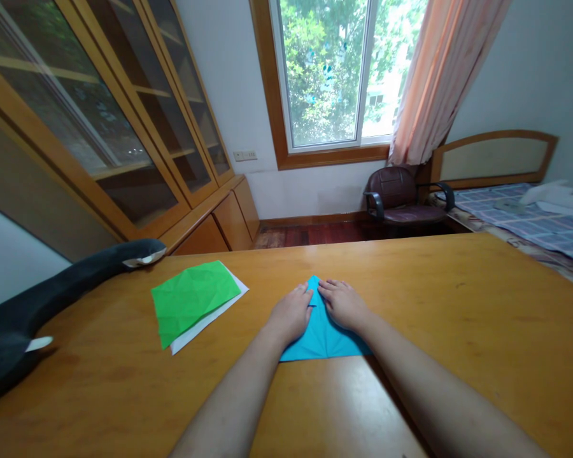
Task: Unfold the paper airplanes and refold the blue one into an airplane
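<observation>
A blue paper [322, 336], folded into a triangle with its point away from me, lies on the wooden table [458, 305]. My left hand [292, 312] rests flat on its left side, fingers stretched toward the tip. My right hand [344, 303] lies flat on its right side, fingers pointing in toward the same tip. Both hands press the paper down and grip nothing.
A creased green sheet [193, 299] lies on a white sheet [210, 316] to the left. A dark plush toy [38, 305] lies along the table's left edge. Beyond the table are a glass-door cabinet [124, 127], a chair [401, 197] under the window, and a bed [530, 216].
</observation>
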A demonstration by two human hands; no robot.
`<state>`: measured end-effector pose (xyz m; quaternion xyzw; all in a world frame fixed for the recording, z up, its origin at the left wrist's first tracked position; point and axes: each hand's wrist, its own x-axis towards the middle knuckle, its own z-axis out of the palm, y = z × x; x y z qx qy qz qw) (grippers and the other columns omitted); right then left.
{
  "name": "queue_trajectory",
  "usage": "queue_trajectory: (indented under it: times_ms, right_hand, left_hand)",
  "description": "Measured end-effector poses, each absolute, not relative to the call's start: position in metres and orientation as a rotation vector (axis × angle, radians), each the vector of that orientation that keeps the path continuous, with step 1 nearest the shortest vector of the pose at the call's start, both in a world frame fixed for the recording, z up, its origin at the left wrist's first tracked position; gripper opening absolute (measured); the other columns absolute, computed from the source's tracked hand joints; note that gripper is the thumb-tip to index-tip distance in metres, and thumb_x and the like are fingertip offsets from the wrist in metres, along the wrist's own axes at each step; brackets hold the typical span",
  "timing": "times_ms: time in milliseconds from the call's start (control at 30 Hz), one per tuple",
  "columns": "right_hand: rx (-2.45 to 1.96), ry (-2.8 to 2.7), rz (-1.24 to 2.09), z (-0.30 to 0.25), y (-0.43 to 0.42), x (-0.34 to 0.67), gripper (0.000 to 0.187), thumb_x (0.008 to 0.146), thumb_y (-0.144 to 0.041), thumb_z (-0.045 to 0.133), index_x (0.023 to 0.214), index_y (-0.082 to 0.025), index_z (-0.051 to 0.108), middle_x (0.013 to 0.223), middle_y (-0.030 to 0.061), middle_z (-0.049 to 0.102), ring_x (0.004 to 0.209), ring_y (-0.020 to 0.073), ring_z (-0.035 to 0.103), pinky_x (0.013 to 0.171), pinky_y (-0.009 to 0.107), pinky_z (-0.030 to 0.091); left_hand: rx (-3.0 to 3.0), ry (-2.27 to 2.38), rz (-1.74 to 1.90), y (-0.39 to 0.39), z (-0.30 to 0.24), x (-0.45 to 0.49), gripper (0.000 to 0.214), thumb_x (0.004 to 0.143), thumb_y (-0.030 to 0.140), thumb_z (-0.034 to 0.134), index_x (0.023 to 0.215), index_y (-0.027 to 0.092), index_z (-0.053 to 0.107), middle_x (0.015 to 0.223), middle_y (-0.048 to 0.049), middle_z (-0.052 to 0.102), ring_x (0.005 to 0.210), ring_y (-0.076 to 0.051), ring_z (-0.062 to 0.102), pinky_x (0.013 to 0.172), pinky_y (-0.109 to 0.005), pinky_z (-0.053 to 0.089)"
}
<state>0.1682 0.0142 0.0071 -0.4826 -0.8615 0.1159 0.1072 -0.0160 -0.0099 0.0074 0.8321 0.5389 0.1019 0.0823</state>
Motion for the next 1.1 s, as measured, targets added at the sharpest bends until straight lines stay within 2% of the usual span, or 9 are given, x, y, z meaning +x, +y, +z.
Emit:
queue_trajectory:
  times_ms: [300,833,1100]
  right_hand:
    - [-1.415,-2.517,0.361,0.007,0.014,0.168,0.045,0.094,-0.027,0.038,0.135,-0.02,0.055,0.147,0.0084,0.046,0.134,0.0277,0.042,0.11,0.051,0.03]
    - [-1.432,-2.508,0.359,0.007,0.013,0.167,0.045,0.093,-0.025,0.038,0.134,-0.022,0.056,0.146,0.0079,0.047,0.133,0.0266,0.043,0.11,0.05,0.029]
    - [-1.434,-2.505,0.361,0.009,0.012,0.167,0.046,0.092,-0.024,0.039,0.135,-0.02,0.055,0.146,0.0089,0.047,0.132,0.0274,0.043,0.109,0.05,0.031]
  left_hand:
    - [2.551,1.603,0.247,-0.009,0.002,-0.013,0.047,0.092,0.028,0.048,0.135,0.01,0.05,0.149,-0.0188,0.04,0.138,-0.03,0.037,0.115,-0.043,0.032]
    - [2.578,1.472,0.286,-0.008,0.001,-0.027,0.044,0.094,0.029,0.046,0.136,0.015,0.05,0.152,-0.014,0.035,0.141,-0.027,0.032,0.116,-0.045,0.03]
    - [2.578,1.466,0.258,-0.01,0.004,-0.023,0.043,0.094,0.027,0.044,0.135,0.016,0.051,0.15,-0.0142,0.039,0.142,-0.027,0.032,0.115,-0.046,0.031]
